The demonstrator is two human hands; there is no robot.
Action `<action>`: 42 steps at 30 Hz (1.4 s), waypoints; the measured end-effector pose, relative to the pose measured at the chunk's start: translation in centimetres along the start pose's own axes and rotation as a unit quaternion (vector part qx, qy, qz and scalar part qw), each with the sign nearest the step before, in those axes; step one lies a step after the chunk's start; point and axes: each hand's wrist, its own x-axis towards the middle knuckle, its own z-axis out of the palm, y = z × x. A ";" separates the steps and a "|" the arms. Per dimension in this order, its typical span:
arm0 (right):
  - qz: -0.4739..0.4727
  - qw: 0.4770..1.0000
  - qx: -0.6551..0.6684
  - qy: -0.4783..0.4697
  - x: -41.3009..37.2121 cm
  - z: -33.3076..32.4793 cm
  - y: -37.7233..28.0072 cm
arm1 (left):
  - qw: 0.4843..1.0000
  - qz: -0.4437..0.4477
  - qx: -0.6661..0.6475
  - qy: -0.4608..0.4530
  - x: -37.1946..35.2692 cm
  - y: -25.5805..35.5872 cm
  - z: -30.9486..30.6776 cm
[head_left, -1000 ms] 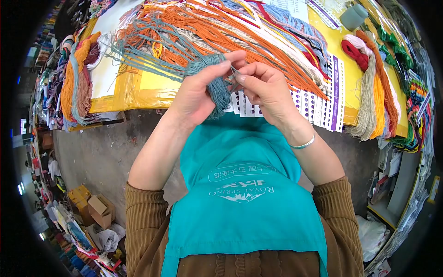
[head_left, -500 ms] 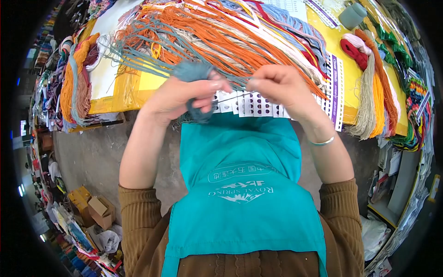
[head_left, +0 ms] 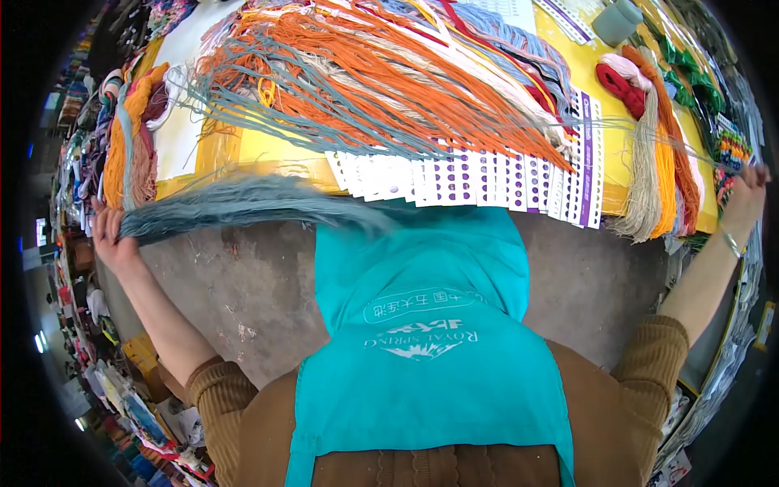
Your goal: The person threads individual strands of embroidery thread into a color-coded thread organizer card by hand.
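At the far left, my left hand [head_left: 115, 235] is closed round one end of a grey-blue hank of thread [head_left: 235, 207]. The hank stretches to the right in front of the table edge, its loose end blurred. Far out on the right, my right hand [head_left: 748, 195] has its fingers pinched together on thin grey-blue thread [head_left: 625, 123], which runs back over the table. Between the hands, loose grey-blue strands [head_left: 324, 134] lie across a heap of orange thread [head_left: 389, 81]. Punched thread cards [head_left: 466, 180] line the table's front edge.
Hanks in several colours [head_left: 134, 146] hang over the left table edge, and more hanks [head_left: 649, 154] hang on the right. A grey-green container [head_left: 617, 23] stands at the back right. Cardboard boxes [head_left: 146, 361] sit on the floor at left.
My hands have moved from close together at the middle to far apart on either side. The bunched grey-blue hank is now stretched out from my left hand; thread trails to my right.
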 end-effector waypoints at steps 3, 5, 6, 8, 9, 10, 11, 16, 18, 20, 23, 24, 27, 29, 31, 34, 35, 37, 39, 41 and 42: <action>-0.152 0.957 -0.246 0.030 -1.4 2.8 -4.4 | 0.995 -0.036 -0.003 -0.096 -2.4 -3.8 6.9; -0.193 0.923 -0.332 -0.031 -4.8 7.8 -5.5 | 0.986 -0.081 -0.023 -0.141 -4.5 -10.4 12.9; -0.179 0.921 -0.337 -0.084 -7.2 11.0 -5.5 | 0.974 -0.134 -0.044 -0.177 -5.1 -13.4 14.6; -0.106 0.927 -0.305 -0.193 -12.4 17.2 -5.0 | 0.952 -0.219 -0.038 -0.211 -6.2 -19.0 17.0; -0.051 0.926 -0.275 -0.255 -15.2 19.7 -4.4 | 0.945 -0.251 -0.010 -0.208 -6.9 -21.7 17.8; 0.016 0.918 -0.244 -0.312 -18.1 22.0 -3.9 | 0.939 -0.281 0.022 -0.195 -7.9 -24.5 18.6; 0.025 0.892 -0.150 -0.427 -19.6 22.3 -1.8 | 0.931 -0.311 0.055 -0.181 -8.8 -27.3 19.3; 0.217 0.809 0.015 -0.546 -28.2 27.1 0.0 | 0.820 -0.429 0.265 -0.270 -13.1 -36.8 23.5; 0.278 0.789 0.052 -0.545 -29.9 27.6 0.0 | 0.800 -0.440 0.305 -0.270 -14.8 -39.3 24.4; 0.285 0.793 0.107 -0.528 -31.2 27.9 0.7 | 0.802 -0.450 0.296 -0.258 -15.4 -41.2 23.6; 0.296 0.817 0.100 -0.484 -32.0 27.8 1.3 | 0.816 -0.440 0.294 -0.233 -15.8 -42.3 23.6; 0.279 0.837 0.067 -0.466 -32.2 27.8 1.4 | 0.815 -0.438 0.303 -0.229 -15.7 -42.4 23.4; 0.203 0.878 -0.042 -0.431 -32.4 27.4 2.4 | 0.803 -0.459 0.326 -0.196 -16.0 -42.7 22.9; 0.176 0.889 -0.091 -0.413 -32.2 27.3 3.6 | 0.797 -0.477 0.340 -0.147 -16.1 -42.5 23.3; 0.182 0.893 -0.117 -0.394 -32.1 27.0 4.6 | 0.795 -0.489 0.350 -0.079 -16.5 -42.0 24.3; 0.172 0.874 -0.152 -0.428 -32.1 26.4 5.2 | 0.774 -0.531 0.338 -0.066 -16.8 -41.6 24.4; 0.167 0.867 -0.164 -0.440 -32.1 26.4 5.1 | 0.768 -0.541 0.338 -0.065 -16.8 -41.7 24.6; 0.165 0.862 -0.177 -0.445 -32.1 26.5 5.3 | 0.755 -0.559 0.337 -0.062 -16.8 -41.8 25.0; 0.168 0.861 -0.183 -0.444 -32.1 26.6 5.3 | 0.748 -0.563 0.345 -0.071 -16.7 -42.2 24.8; 0.177 0.864 -0.180 -0.436 -32.1 26.6 5.4 | 0.746 -0.555 0.356 -0.094 -16.8 -42.9 24.2; 0.179 0.864 -0.180 -0.435 -32.1 26.7 5.3 | 0.747 -0.545 0.363 -0.112 -17.1 -43.5 23.8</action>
